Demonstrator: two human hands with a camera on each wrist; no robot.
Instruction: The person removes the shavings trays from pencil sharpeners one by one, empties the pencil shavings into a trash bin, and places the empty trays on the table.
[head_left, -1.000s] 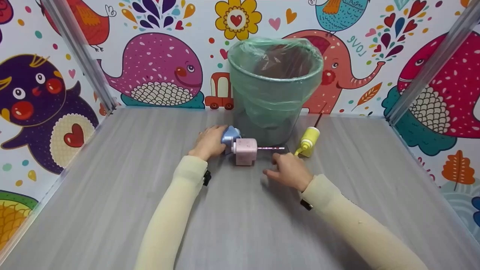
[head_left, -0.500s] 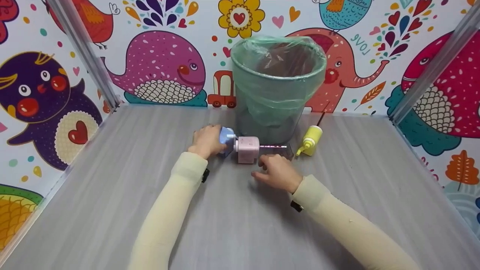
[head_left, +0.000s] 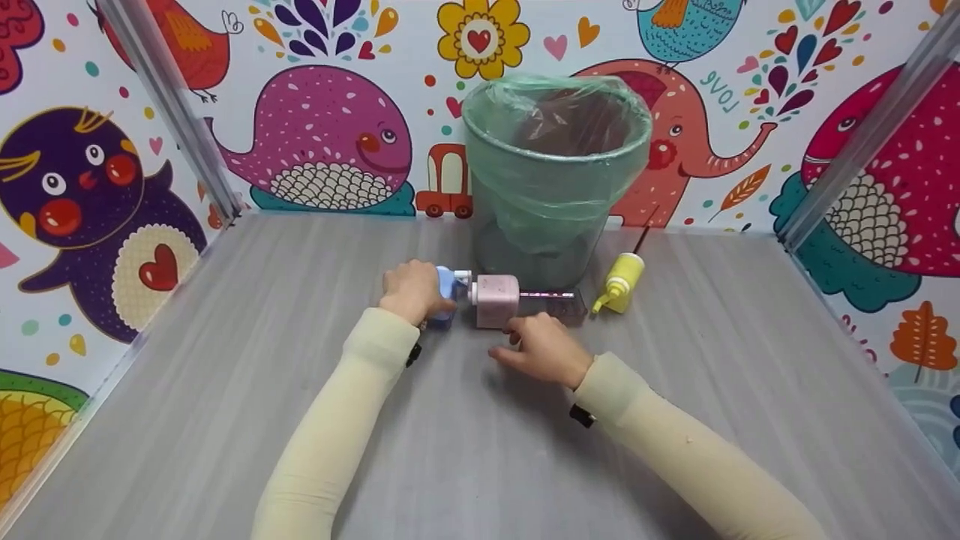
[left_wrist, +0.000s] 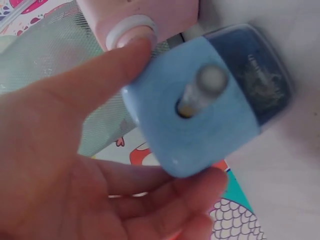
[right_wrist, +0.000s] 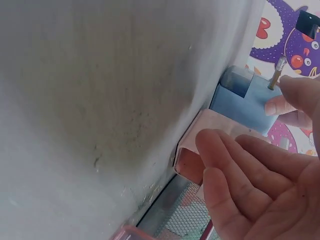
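My left hand (head_left: 411, 292) grips a blue pencil sharpener (left_wrist: 180, 120) with a clear, dark shavings compartment; a short pencil (left_wrist: 200, 92) with a silvery end sticks out of its hole. Right beside it stands a pink pencil sharpener (head_left: 497, 300) with a white collar. A pencil (head_left: 547, 294) extends from its right side, and its hollow opening shows in the right wrist view. My right hand (head_left: 546, 349) hovers near the pink sharpener, fingers loosely bent and holding nothing. Whether a fingertip touches the sharpener, I cannot tell.
Behind the sharpeners stands a grey bin (head_left: 555, 154) lined with a green bag. A clear tray (head_left: 566, 304) lies before its base. To the right is a yellow pencil sharpener (head_left: 624, 274) with a crank and a dark pencil (head_left: 641, 240). Printed walls enclose the table (head_left: 450, 450).
My left hand has turned and lowered slightly with the blue sharpener. My right hand has moved left, from near the yellow sharpener to the pink one, uncovering the clear tray.
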